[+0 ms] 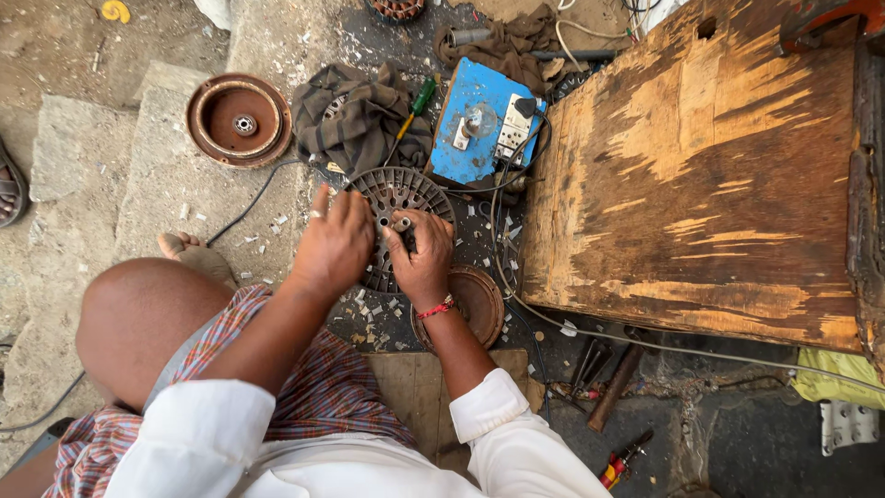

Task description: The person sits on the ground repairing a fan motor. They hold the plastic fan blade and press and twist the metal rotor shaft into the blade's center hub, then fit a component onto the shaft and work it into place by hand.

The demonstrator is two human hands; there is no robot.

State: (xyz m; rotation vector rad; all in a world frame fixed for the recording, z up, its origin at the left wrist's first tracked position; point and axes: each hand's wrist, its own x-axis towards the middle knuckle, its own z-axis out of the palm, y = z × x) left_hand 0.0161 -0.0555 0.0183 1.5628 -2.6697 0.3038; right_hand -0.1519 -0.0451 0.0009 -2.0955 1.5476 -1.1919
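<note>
**Both hands on the slotted core**

Big scarred wooden bench point(701, 175) looms right. Round grey slotted metal core point(392, 198) sits on the ground; left hand point(334, 244) clasps its rim, right hand point(422, 254) pinches its centre. A slip might cut fingers. Rusty brown round metal cover point(238, 120) holds only its bearing.

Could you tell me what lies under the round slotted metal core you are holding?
A round brown cover pokes out beneath the slotted core, below the right hand. Both hands, the left hand included, hide the rest.
</note>
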